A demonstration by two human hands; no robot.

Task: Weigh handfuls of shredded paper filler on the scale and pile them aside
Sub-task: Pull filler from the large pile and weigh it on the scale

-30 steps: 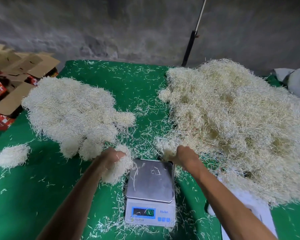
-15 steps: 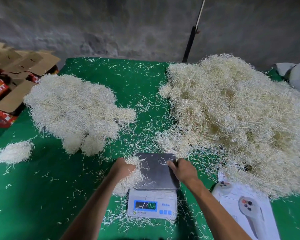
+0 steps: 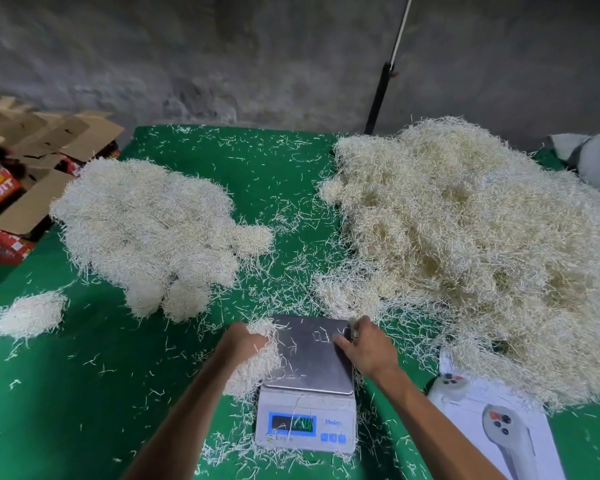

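Pale shredded paper fills the grip of the left hand (image 3: 243, 344), whose fingers curl round a handful (image 3: 257, 362) at the 9 o'clock edge of the scale (image 3: 309, 382). The right hand (image 3: 368, 348) pinches the steel pan's (image 3: 309, 355) 3 o'clock rim, thumb on top. The handful looks ready to go onto the pan; setting it down centred, with no strands trailing to the table (image 3: 84, 393), and letting go of the rim should give a true reading. The display (image 3: 293, 423) is lit but illegible. The weighed pile (image 3: 146, 230) lies at 11 o'clock of the grip, the large stock heap (image 3: 465, 244) at 2 o'clock.
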